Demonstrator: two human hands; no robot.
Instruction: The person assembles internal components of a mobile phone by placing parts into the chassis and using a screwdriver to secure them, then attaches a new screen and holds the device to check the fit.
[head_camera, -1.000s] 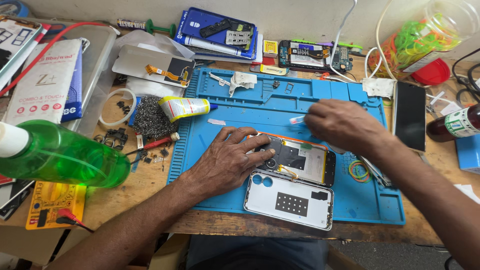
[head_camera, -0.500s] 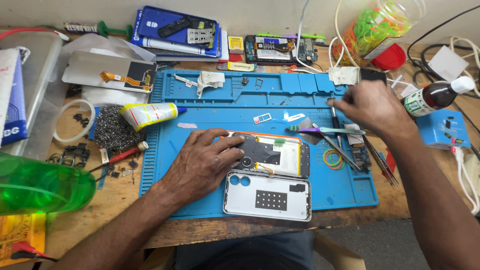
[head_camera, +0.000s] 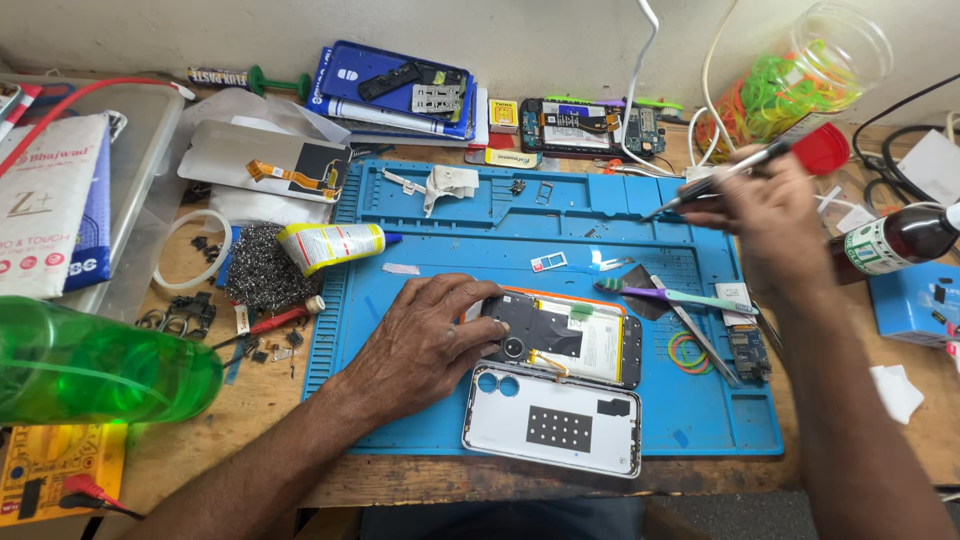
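Note:
My left hand (head_camera: 425, 335) lies flat on the blue work mat (head_camera: 450, 230), its fingers pressing the left end of an opened phone (head_camera: 575, 340) whose battery and boards show. The phone's white back cover (head_camera: 555, 430) lies just in front of it. My right hand (head_camera: 765, 215) is raised over the mat's right side and grips a slim grey screwdriver (head_camera: 715, 180), tip pointing left and down. A toothbrush (head_camera: 680, 296) and metal tweezers (head_camera: 700, 335) lie on the mat under that hand.
A green plastic bottle (head_camera: 95, 365) lies at the left edge. A glue tube (head_camera: 330, 245), steel wool (head_camera: 262, 268) and small parts sit left of the mat. Phone parts and boxes line the back wall; a jar of rubber bands (head_camera: 810, 75) and a brown bottle (head_camera: 895, 240) stand right.
My right hand has lifted from the tools on the mat's right side and now holds the screwdriver up in the air. My left hand stays on the phone.

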